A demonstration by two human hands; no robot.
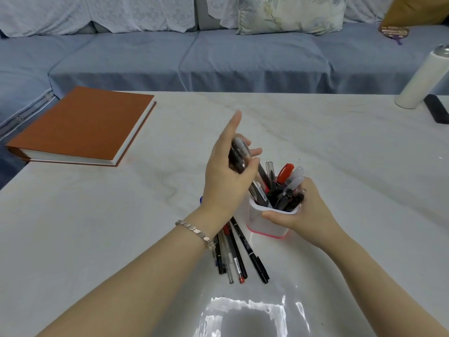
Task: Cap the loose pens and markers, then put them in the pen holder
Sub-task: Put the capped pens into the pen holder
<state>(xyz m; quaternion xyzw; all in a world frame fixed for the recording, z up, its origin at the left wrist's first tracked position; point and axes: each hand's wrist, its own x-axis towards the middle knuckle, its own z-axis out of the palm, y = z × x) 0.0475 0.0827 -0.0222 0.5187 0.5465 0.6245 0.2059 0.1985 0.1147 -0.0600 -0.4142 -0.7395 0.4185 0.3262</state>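
Left hand [226, 176]: thumb and curled fingers grip a small bundle of dark pens [239, 155], forefinger held out straight. The bundle slants down, its lower ends at the mouth of the pen holder [262, 224]. A bracelet [194, 229] sits on the left wrist.

Right hand [303, 215]: wrapped round the holder's right side, thumb across its front wall. The holder stands upright on the table [340, 142], crowded with capped pens and markers [284, 186], one red.

Loose pens [239, 254] lie fanned on the table just left of the holder, partly hidden under the left wrist.

Far left: a closed orange book [80, 125]. Far right: a white bottle [420, 79] with a black object [437, 108] beside it.

The tabletop is pale and marbled, glossy. Behind it, a blue-covered sofa [243, 62] with a floral cushion [289, 15].
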